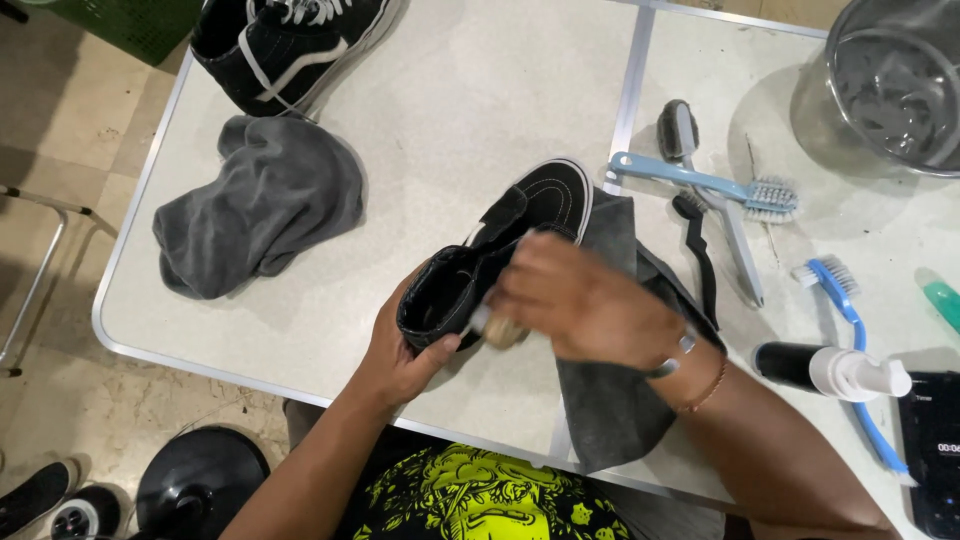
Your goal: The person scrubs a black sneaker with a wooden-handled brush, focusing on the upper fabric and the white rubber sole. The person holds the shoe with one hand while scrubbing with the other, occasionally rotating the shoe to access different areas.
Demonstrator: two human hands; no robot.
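Near the middle of the front edge of the pale worktop (450, 120), the left hand (398, 352) grips a black high-top shoe (500, 250) by its heel end, thumb curled over the collar and fingers wrapped beneath, holding it tilted with the white-edged toe pointing toward the far side. The right hand (585, 300) lies across the shoe's side, blurred, its fingers closed around a small wooden-handled brush (500, 330) of which only the pale end shows below the palm; the bristles are hidden against the shoe. A dark grey cloth (610, 400) is spread under the shoe and hangs over the front edge. Toward the left edge lies a crumpled grey towel (260, 205), and beyond it, at the far left corner, a second black shoe (290, 40) with white laces and a white stripe. To the right of the held shoe, past the seam in the worktop, several brushes lie close together: a light blue brush with white bristles (720, 188), crossing over a grey-handled brush (700, 165), and a slim black brush (700, 250) beside them. Nearer the right edge rest a blue-handled brush (850, 320), a black bottle with a white pump (830, 370) and a dark device with a screen (935, 450). A metal bowl holding water (890, 80) stands at the far right corner.
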